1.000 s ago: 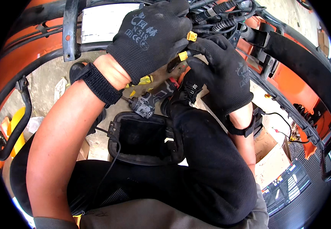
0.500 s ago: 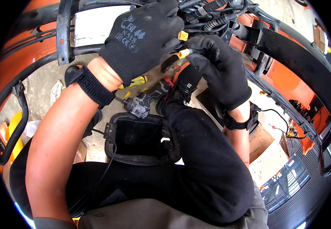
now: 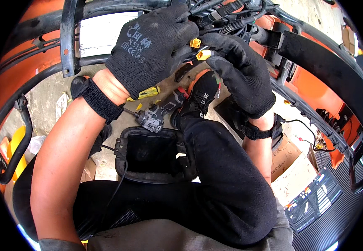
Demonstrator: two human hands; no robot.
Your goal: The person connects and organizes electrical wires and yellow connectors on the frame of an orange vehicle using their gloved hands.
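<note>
My left hand (image 3: 154,48), in a black knit glove, is closed at the wiring, pinching a yellow plug connector (image 3: 195,43); its fingertips are partly hidden. My right hand (image 3: 244,75), gloved alike, has thumb and fingers closed behind a second yellow connector (image 3: 203,55). That one tilts with its socket end facing left, just below the first. A small gap separates the two connectors. Behind my hands a bundle of black cables (image 3: 227,19) runs along the black metal frame (image 3: 315,56).
Below lie a grey-black cordless power driver (image 3: 151,118) and a yellow-handled tool (image 3: 148,93). An open black plastic bin (image 3: 156,178) stands between my legs. Orange body panels (image 3: 317,92) flank the frame. A cardboard box (image 3: 294,175) is at the right.
The two yellow connectors have come closer together. The upper one has shifted a little left and down; the lower one has risen slightly and turned, showing more of its socket end.
</note>
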